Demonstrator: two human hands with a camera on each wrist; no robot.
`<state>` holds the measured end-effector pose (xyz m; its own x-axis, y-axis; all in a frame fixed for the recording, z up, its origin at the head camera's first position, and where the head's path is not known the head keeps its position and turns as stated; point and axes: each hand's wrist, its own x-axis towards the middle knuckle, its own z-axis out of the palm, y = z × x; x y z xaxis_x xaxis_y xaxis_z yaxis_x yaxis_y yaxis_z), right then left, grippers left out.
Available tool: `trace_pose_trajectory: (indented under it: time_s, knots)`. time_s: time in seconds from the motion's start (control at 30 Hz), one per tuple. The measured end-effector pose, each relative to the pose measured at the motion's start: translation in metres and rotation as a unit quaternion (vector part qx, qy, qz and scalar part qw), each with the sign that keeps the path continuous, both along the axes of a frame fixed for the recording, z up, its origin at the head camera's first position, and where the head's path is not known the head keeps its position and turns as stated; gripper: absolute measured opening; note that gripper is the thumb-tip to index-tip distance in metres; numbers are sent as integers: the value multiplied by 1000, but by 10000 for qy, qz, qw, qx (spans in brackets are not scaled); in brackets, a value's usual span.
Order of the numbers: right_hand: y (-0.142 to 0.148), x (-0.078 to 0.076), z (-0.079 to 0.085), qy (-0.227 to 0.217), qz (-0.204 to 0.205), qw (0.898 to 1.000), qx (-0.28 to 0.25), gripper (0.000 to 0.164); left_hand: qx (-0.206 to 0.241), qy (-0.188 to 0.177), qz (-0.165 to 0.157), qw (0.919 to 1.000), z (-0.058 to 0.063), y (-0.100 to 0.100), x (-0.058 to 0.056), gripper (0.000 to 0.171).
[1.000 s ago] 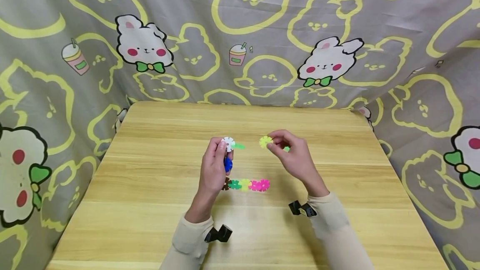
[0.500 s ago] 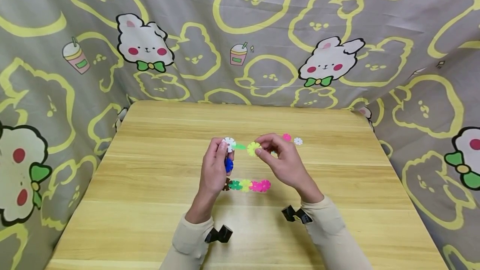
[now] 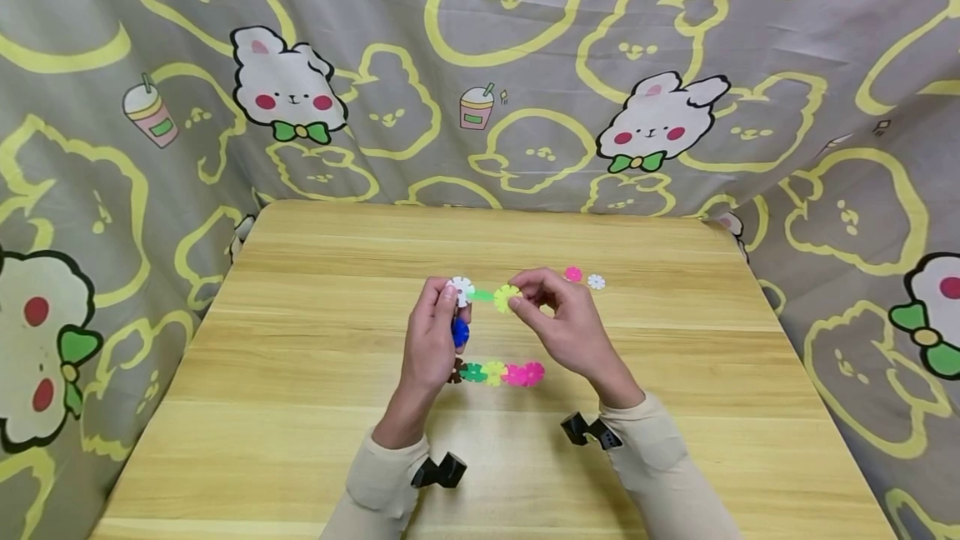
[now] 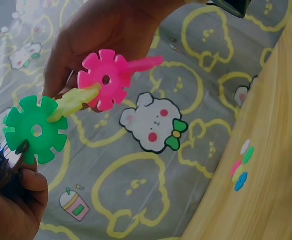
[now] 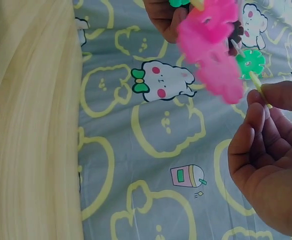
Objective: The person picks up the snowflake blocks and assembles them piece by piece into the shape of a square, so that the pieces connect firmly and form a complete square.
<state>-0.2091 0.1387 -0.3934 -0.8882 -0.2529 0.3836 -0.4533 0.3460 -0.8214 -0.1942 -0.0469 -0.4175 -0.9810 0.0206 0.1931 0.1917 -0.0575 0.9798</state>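
My left hand [image 3: 429, 340] grips a joined chain of notched plastic snowflake discs. A white disc [image 3: 462, 292], a blue disc [image 3: 461, 332] and a brown disc [image 3: 456, 371] show beside its fingers. From the chain's lower end run a dark green disc [image 4: 43, 112], a yellow disc [image 3: 494, 373] and pink discs [image 4: 106, 65]. A light green disc [image 5: 256, 59] sticks out from the white one. My right hand [image 3: 564, 319] pinches a yellow disc [image 3: 506, 299] by its edge; seen edge-on in the right wrist view, it meets the light green disc. How deep their slots engage I cannot tell.
On the wooden table [image 3: 300, 373], beyond my right hand, lie a loose pink disc [image 3: 573, 273] and a white disc [image 3: 596, 282]. More loose discs, including a blue one [image 4: 241, 182], show in the left wrist view. A patterned curtain [image 3: 405, 7] surrounds the table.
My right hand has moved left with the yellow disc, bringing it to the light green disc, then stayed about there. Loose pink and white discs came into sight behind it. My left hand barely moved.
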Motion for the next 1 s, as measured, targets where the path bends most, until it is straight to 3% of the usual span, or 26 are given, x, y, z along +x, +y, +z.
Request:
trace_pose_trajectory:
  time_s: [0.67,1.0]
  knots:
    - [-7,3,-4,369,-173,9988,-281,12,-212,177,-136,9995,-3,6,0,29]
    - [-5,3,-1,135,-327,9990,-271,13,-253,304,-253,9989,-2,2,-1,22]
